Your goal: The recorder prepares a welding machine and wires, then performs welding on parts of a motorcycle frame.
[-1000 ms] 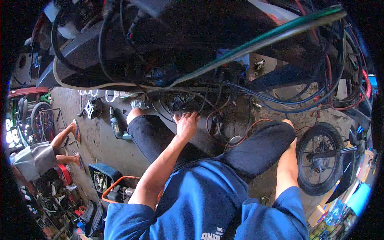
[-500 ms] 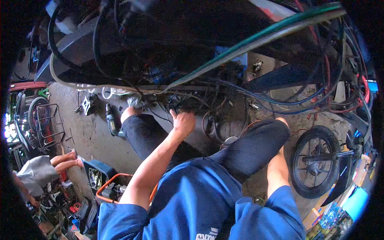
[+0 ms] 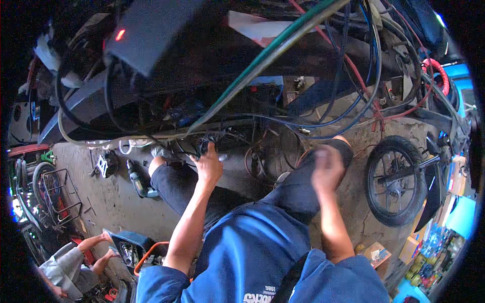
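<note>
My left hand (image 3: 207, 166) reaches in among dark parts and thin cables (image 3: 189, 149) under the machine's long edge. Its index finger and thumb meet a small black piece, whose kind I cannot make out. Over my right thigh hangs my right hand (image 3: 327, 169), smeared by motion, so its fingers do not read clearly. Between my knees run looped cables (image 3: 255, 161) in dark and reddish colours. A green-and-pale bundle of tubing (image 3: 273, 53) slants across above the hands.
A power drill (image 3: 137, 181) lies on the floor left of my knee. On the right is a spoked wheel with a black tyre (image 3: 369, 179). A dark toolbox (image 3: 129, 235) stands at lower left, near another person's legs (image 3: 96, 247). Blue and red cables (image 3: 376, 108) hang at upper right.
My right hand has come up from beside my right leg to above the thigh. My left hand has shifted slightly left and lower in view, its index finger straighter. The whole view has turned.
</note>
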Motion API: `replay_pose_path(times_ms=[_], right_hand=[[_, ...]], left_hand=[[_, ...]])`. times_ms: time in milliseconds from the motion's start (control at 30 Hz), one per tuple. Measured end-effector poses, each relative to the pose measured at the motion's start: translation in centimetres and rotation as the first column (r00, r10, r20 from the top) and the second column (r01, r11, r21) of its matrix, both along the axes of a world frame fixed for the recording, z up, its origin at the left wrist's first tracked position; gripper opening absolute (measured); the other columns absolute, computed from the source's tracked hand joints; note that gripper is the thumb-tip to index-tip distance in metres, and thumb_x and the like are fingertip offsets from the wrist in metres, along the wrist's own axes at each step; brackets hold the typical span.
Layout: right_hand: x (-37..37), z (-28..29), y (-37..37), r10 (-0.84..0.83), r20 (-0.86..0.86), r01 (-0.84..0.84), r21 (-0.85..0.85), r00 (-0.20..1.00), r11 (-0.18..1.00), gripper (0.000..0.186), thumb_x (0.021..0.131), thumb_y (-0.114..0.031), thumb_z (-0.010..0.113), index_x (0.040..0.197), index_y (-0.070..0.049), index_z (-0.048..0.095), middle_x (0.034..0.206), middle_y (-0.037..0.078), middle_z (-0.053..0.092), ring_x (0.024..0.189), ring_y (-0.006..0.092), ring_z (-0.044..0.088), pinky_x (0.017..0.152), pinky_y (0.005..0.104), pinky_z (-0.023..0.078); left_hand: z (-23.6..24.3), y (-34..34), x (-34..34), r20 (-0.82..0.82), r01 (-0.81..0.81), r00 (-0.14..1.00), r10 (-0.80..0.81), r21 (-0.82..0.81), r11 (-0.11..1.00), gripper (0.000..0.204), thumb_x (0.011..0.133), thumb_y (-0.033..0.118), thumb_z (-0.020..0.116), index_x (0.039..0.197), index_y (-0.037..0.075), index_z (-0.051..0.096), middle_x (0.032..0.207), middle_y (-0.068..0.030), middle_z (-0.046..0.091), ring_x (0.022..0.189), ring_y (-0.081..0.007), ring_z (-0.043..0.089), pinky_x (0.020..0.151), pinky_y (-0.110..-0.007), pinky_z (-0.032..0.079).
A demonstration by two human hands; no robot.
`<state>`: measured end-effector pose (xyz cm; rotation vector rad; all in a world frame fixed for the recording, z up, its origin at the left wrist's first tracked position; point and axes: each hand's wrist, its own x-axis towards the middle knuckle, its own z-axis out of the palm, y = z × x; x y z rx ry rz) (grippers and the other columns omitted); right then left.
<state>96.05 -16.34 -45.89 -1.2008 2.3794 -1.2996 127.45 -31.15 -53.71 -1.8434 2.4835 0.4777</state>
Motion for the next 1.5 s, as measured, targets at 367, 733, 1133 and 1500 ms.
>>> replay_pose_path(times_ms=[367,733,1133,1500], right_hand=[[11.8,-7.5,-22.5,0.226,0.247,-0.247,0.057,0.942,0.967,0.049,0.089,-0.016,0.055,0.128,0.012,0.042,0.107,0.034,0.059,0.099,0.0437,0.061,0.082,0.0471,0.05],[11.1,-7.6,-20.7,0.155,0.349,-0.235,0.2,0.924,0.951,0.029,0.096,-0.015,0.048,0.118,0.004,0.051,0.08,0.012,0.061,0.064,0.0228,0.064,0.059,0.0367,0.05],[22.6,-0.7,-16.4,0.005,0.979,-0.339,-0.075,-0.203,0.938,0.029,0.099,-0.036,0.053,0.107,-0.009,0.059,0.079,0.006,0.064,0.068,0.0161,0.059,0.061,0.0304,0.049],[18.8,2.3,-3.9,0.663,0.442,-0.761,0.074,0.604,0.644,0.028,0.096,-0.025,0.053,0.106,0.0,0.058,0.08,0.021,0.063,0.075,0.0408,0.062,0.065,0.0463,0.047]], left_hand=[[6.4,1.0,3.2,-0.342,-0.201,0.899,0.273,0.231,0.952,0.019,0.085,0.006,0.057,0.104,0.006,0.053,0.09,-0.02,0.069,0.09,-0.0429,0.064,0.09,-0.056,0.042],[7.7,1.6,7.1,-0.582,-0.16,0.757,0.296,0.274,0.948,0.011,0.084,0.001,0.058,0.094,0.002,0.054,0.093,-0.0192,0.067,0.082,-0.0358,0.066,0.068,-0.037,0.048],[7.0,5.8,9.1,-0.543,0.285,0.819,-0.185,0.105,0.953,0.027,0.081,0.002,0.065,0.108,0.007,0.064,0.107,-0.0142,0.067,0.117,-0.0308,0.058,0.115,-0.052,0.022],[7.5,-2.4,3.1,-0.388,0.199,0.065,0.919,0.908,0.369,0.036,0.1,0.033,0.051,0.112,-0.001,0.058,0.099,-0.0109,0.067,0.084,-0.0218,0.064,0.076,-0.033,0.05]])
